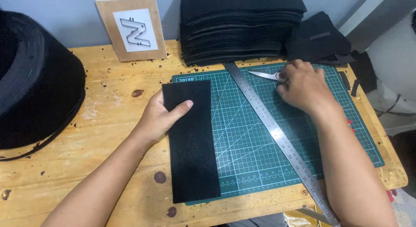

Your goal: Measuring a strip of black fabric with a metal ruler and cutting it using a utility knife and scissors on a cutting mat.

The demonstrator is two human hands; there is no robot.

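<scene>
A long black felt strip lies on the left edge of the green cutting mat. My left hand holds the strip's upper left part, thumb pressed on top. My right hand rests at the mat's far side, fingers closed around a small metal-bladed knife whose blade points left. A steel ruler lies diagonally across the mat between my hands, running from the far middle to the near right edge of the table.
A tall stack of black felt sheets stands at the back, with loose black pieces to its right. A wooden board bearing a metal Z-shaped outline leans on the wall. A large black felt roll fills the left. Black scraps dot the wooden table.
</scene>
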